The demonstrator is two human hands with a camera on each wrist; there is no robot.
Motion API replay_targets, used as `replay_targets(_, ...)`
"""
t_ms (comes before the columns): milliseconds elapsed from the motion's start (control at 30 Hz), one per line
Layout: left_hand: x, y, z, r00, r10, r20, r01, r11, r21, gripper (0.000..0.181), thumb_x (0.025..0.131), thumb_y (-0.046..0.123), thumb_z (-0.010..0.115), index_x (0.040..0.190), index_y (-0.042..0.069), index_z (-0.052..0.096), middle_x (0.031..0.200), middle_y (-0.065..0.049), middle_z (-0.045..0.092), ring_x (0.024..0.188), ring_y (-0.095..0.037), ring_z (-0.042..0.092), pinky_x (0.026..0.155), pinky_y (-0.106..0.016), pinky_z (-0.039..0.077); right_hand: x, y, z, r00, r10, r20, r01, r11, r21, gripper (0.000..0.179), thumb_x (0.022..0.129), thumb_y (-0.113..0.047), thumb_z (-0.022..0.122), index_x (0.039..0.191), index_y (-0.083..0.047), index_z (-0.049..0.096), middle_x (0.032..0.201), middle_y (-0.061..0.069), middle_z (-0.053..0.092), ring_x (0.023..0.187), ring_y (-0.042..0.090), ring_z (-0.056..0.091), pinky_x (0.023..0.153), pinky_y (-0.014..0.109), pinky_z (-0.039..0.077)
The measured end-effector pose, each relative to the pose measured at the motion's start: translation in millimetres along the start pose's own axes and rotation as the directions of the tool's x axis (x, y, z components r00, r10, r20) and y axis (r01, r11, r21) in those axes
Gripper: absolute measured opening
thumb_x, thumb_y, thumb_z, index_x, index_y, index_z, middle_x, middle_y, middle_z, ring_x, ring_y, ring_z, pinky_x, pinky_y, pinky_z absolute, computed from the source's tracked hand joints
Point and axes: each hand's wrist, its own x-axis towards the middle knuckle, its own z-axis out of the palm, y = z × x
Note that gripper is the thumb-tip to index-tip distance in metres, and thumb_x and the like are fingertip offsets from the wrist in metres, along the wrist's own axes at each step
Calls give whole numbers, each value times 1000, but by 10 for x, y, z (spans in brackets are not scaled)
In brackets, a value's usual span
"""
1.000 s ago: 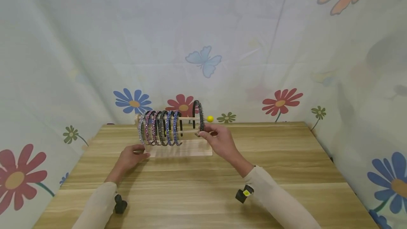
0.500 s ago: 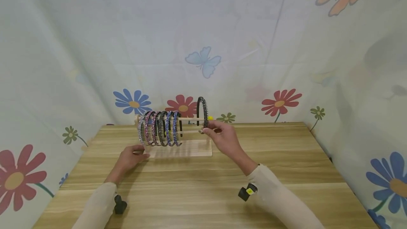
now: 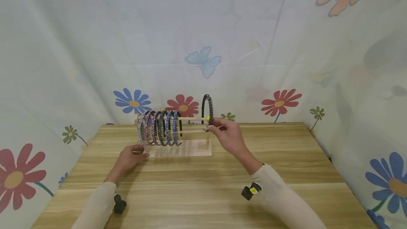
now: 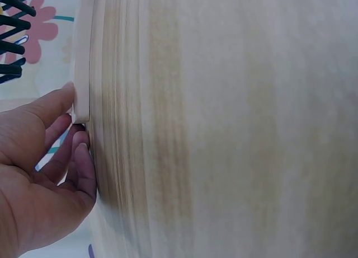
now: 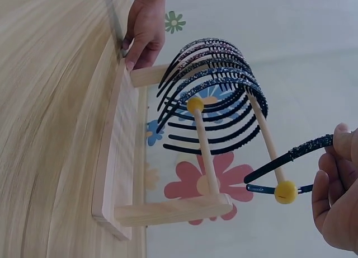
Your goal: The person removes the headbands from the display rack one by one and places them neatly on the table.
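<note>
My right hand [image 3: 230, 137] pinches a black, sparkly toothed headband [image 3: 211, 110] by one side, between thumb and fingers. The headband stands upright around the right end of a wooden rack's upper rod. In the right wrist view, its two tips lie near the yellow ball [image 5: 286, 192] capping that rod. My left hand [image 3: 128, 158] grips the left end of the rack's base [image 3: 195, 147]; the left wrist view has the thumb [image 4: 59, 98] on the board's end and the fingers curled behind it. Several glittery headbands [image 3: 168, 128] in silver, pink, black and blue hang on the rack's left half.
The rack stands toward the back of a wood-grain table [image 3: 190, 193]. A second yellow ball [image 5: 195, 104] caps another rod, beside an upright wooden post [image 5: 173, 210]. A flower-and-butterfly printed cloth [image 3: 241, 91] hangs behind the table and along both sides.
My right hand has slid the black headband rightward along the rods, from left of the yellow ball to around it, and slightly upward. My left hand stays on the base.
</note>
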Motion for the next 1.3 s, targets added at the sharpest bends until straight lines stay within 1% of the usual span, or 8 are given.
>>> replay_targets(133, 15, -20, -4, 1000, 9, -2, -9, 1000, 4, 50, 94, 27, 76, 128, -7, 65, 130, -29, 65, 115, -44, 65, 94, -52, 55, -6, 4, -58, 1000, 6, -15, -7, 1000, -28, 18, 95, -16, 74, 108, -5, 78, 95, 8, 76, 88, 21, 72, 82, 37, 61)
replay_targets(367, 20, -46, 16, 1000, 24, -6, -24, 1000, 1, 50, 93, 28, 77, 128, -7, 66, 129, -28, 66, 115, -43, 65, 94, -52, 56, -17, 20, -175, 999, 22, -31, -23, 999, -46, 22, 95, -17, 74, 112, -4, 78, 98, 10, 77, 91, 25, 72, 83, 39, 61)
replay_targets(533, 28, -46, 12, 999, 36, -6, -36, 999, -1, 49, 94, 27, 77, 126, -8, 66, 128, -29, 65, 116, -44, 65, 94, -52, 56, -27, 65, -279, 998, -5, -57, 3, 999, -48, 21, 95, -15, 74, 111, -4, 78, 97, 10, 77, 89, 25, 72, 81, 39, 61)
replay_targets(667, 34, -57, 22, 999, 39, -7, -39, 999, -6, 49, 94, 27, 77, 126, -8, 66, 129, -29, 65, 116, -44, 65, 94, -52, 56, -51, 105, -376, 997, -4, -81, -2, 997, -74, 18, 94, -14, 75, 108, -3, 78, 94, 10, 76, 87, 24, 71, 80, 39, 61)
replay_targets(800, 28, -55, 29, 999, 38, -7, -38, 999, -6, 49, 94, 26, 77, 126, -8, 66, 129, -29, 65, 117, -44, 65, 94, -52, 56, -76, 148, -495, 995, -7, -98, -3, 994, -105, 20, 94, -13, 75, 109, -1, 77, 95, 11, 76, 87, 24, 72, 80, 39, 61)
replay_targets(900, 16, -50, 30, 999, 34, -7, -34, 999, -5, 48, 94, 26, 77, 126, -8, 66, 129, -28, 66, 117, -44, 65, 94, -52, 56, -99, 200, -598, 994, -8, -109, -5, 992, -125, 21, 94, -13, 75, 111, 0, 77, 96, 12, 76, 87, 25, 72, 80, 34, 60)
replay_targets(1100, -2, -19, 25, 1000, 25, 5, -25, 1000, -9, 48, 95, 26, 76, 127, -8, 65, 129, -29, 65, 117, -44, 64, 94, -52, 56, -149, 317, -826, 990, 19, -138, -44, 983, -180, 19, 95, -15, 74, 111, -4, 78, 97, 9, 77, 87, 22, 71, 75, 17, 55)
replay_targets(1300, 5, -14, 16, 1000, 28, 10, -28, 1000, -4, 47, 95, 27, 75, 127, -7, 66, 129, -28, 65, 117, -44, 64, 93, -53, 56, -206, 410, -1027, 984, 41, -175, -81, 971, -226, 22, 95, -18, 75, 111, -3, 77, 97, 11, 77, 87, 24, 70, 71, 12, 52)
